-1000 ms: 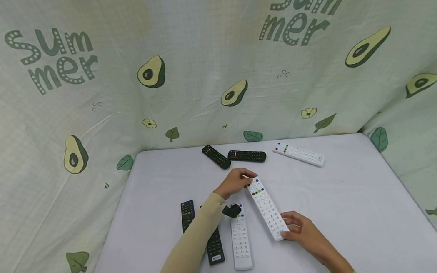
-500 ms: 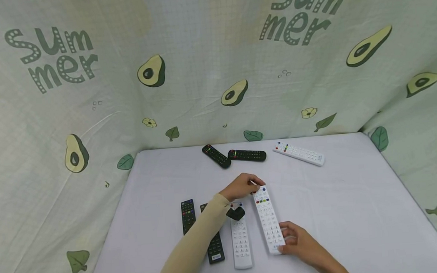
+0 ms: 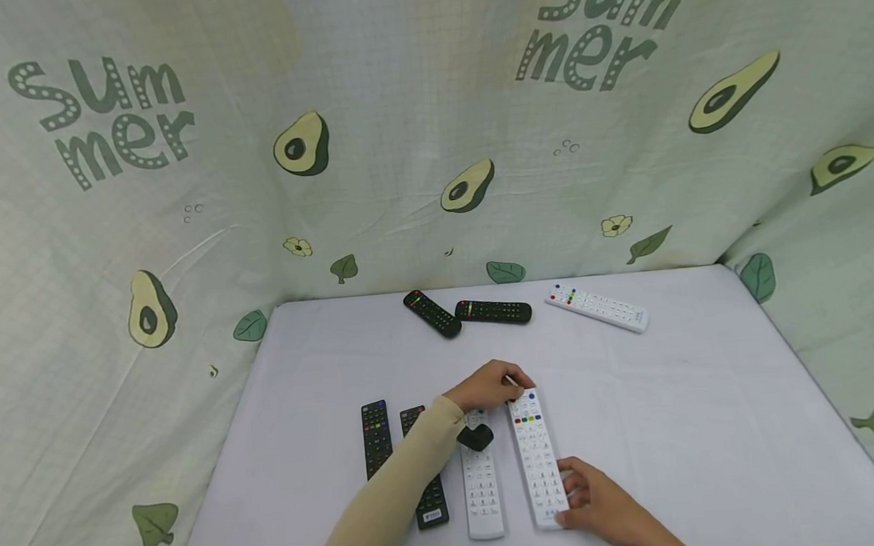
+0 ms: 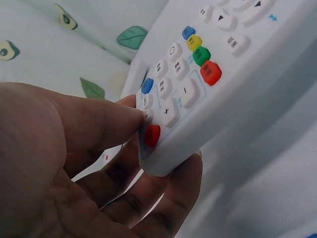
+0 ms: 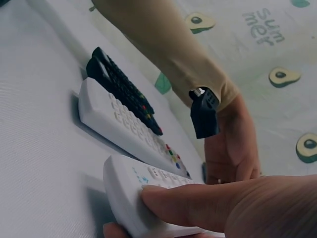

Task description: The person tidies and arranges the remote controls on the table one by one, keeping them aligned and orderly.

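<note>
A white remote control (image 3: 536,459) with coloured buttons is held between both hands, just right of a second white remote (image 3: 483,487). At its far end my left hand (image 3: 491,384) pinches it, thumb on the buttons and fingers underneath, as the left wrist view shows. My right hand (image 3: 597,501) grips the near end from the right side, thumb (image 5: 183,201) on the top face. In the left wrist view the held remote (image 4: 218,94) is tilted, its red button near my thumb. The left sleeve partly covers two black remotes, one at far left (image 3: 376,431) and one beside it (image 3: 432,503).
At the back of the white table (image 3: 685,391) lie a black remote set diagonally (image 3: 432,313), another black remote (image 3: 494,311) whose end is close to it, and a white remote (image 3: 597,307). A curtain with avocado prints (image 3: 365,85) hangs behind the table.
Both hands have brought the white remote toward the near side of the table. It has turned from slanted to nearly parallel with the neighbouring white remote. The other remotes have stayed put.
</note>
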The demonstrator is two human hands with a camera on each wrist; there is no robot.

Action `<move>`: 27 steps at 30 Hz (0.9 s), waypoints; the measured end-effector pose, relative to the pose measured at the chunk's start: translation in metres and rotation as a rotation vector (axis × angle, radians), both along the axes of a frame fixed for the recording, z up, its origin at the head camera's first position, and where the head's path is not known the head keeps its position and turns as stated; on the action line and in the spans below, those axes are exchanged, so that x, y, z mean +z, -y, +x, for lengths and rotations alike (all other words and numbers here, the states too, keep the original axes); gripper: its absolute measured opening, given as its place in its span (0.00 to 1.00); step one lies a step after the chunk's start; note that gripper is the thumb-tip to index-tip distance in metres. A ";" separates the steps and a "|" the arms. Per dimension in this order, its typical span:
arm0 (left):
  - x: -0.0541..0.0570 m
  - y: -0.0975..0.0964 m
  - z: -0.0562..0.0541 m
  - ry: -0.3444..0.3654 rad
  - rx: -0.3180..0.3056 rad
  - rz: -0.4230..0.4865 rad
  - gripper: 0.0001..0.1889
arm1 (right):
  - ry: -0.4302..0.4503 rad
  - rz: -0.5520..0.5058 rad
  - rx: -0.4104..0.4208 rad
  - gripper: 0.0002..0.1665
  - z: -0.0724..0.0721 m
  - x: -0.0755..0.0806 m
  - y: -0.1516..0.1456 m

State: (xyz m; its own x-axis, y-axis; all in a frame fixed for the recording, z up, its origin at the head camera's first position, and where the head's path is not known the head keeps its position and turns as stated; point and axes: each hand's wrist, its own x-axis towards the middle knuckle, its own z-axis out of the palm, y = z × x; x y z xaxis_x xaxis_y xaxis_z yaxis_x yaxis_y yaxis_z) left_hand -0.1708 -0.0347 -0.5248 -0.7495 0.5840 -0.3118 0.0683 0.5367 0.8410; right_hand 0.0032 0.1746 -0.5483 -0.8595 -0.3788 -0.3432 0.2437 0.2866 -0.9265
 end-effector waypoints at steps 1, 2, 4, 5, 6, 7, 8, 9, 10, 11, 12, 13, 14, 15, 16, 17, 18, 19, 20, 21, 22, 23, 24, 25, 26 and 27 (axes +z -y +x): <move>-0.001 0.000 0.000 0.002 -0.006 -0.003 0.10 | -0.004 0.006 0.003 0.45 0.000 0.000 0.000; -0.003 0.000 0.000 0.002 -0.011 -0.005 0.09 | -0.007 0.012 0.004 0.45 0.001 0.000 0.001; -0.005 -0.001 0.001 0.006 -0.014 -0.011 0.09 | -0.019 0.033 0.009 0.46 0.002 -0.001 0.001; -0.006 -0.001 0.001 0.005 -0.016 -0.015 0.09 | -0.025 0.045 0.010 0.47 0.002 -0.001 0.001; -0.007 -0.001 0.001 0.004 -0.019 -0.019 0.09 | -0.030 0.059 0.010 0.47 0.003 0.000 0.002; -0.008 -0.001 0.001 0.002 -0.021 -0.022 0.09 | -0.039 0.079 0.011 0.47 0.003 0.000 0.002; -0.008 -0.001 0.002 -0.001 -0.023 -0.024 0.09 | -0.048 0.099 0.012 0.47 0.004 0.000 0.002; -0.009 -0.001 0.002 -0.003 -0.025 -0.026 0.09 | -0.055 0.118 0.012 0.47 0.004 0.001 0.002; -0.009 -0.002 0.002 -0.006 -0.030 -0.029 0.09 | -0.060 0.134 0.011 0.47 0.004 0.002 0.003; -0.008 -0.002 0.003 -0.008 -0.033 -0.030 0.09 | -0.065 0.149 0.012 0.46 0.004 0.002 0.004; -0.008 -0.002 0.003 -0.013 -0.039 -0.032 0.09 | -0.068 0.162 0.013 0.46 0.005 0.003 0.004; -0.008 -0.002 0.003 -0.015 -0.042 -0.033 0.09 | -0.073 0.174 0.014 0.45 0.005 0.004 0.005; -0.008 -0.002 0.003 -0.018 -0.046 -0.035 0.09 | -0.077 0.178 0.014 0.45 0.005 0.005 0.005; -0.008 -0.002 0.004 -0.020 -0.049 -0.037 0.09 | -0.081 0.181 0.016 0.45 0.005 0.006 0.006; -0.008 -0.003 0.004 -0.022 -0.052 -0.041 0.10 | -0.085 0.186 0.019 0.45 0.005 0.006 0.006; -0.008 -0.003 0.004 -0.022 -0.055 -0.043 0.10 | -0.090 0.190 0.026 0.45 0.005 0.007 0.006; -0.009 -0.003 0.004 -0.022 -0.058 -0.046 0.10 | -0.093 0.190 0.031 0.45 0.005 0.007 0.007; -0.009 -0.003 0.004 -0.020 -0.059 -0.050 0.10 | -0.100 0.193 0.037 0.45 0.006 0.007 0.007; -0.009 -0.004 0.004 -0.020 -0.061 -0.054 0.10 | -0.106 0.195 0.043 0.46 0.006 0.008 0.007; -0.009 -0.004 0.005 -0.019 -0.062 -0.059 0.10 | -0.110 0.200 0.050 0.46 0.006 0.008 0.007; -0.009 -0.004 0.005 -0.020 -0.062 -0.062 0.10 | -0.113 0.206 0.056 0.46 0.007 0.008 0.007; -0.009 -0.004 0.005 -0.022 -0.063 -0.066 0.10 | -0.116 0.207 0.060 0.47 0.007 0.008 0.007; -0.009 -0.005 0.005 -0.024 -0.063 -0.069 0.10 | -0.118 0.210 0.062 0.47 0.007 0.009 0.007; -0.009 -0.005 0.006 -0.028 -0.063 -0.073 0.10 | -0.118 0.208 0.061 0.47 0.006 0.009 0.007; -0.008 -0.005 0.006 -0.032 -0.064 -0.076 0.10 | -0.120 0.206 0.061 0.47 0.006 0.009 0.008; -0.008 -0.006 0.006 -0.036 -0.066 -0.079 0.10 | -0.119 0.202 0.060 0.48 0.006 0.010 0.008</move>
State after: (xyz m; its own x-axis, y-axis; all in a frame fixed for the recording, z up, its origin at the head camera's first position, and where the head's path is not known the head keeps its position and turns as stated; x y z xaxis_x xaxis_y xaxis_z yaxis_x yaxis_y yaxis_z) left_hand -0.1648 -0.0291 -0.5327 -0.7218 0.6071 -0.3324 0.1352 0.5947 0.7925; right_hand 0.0093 0.1663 -0.5384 -0.8764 -0.3640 -0.3154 0.1137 0.4800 -0.8699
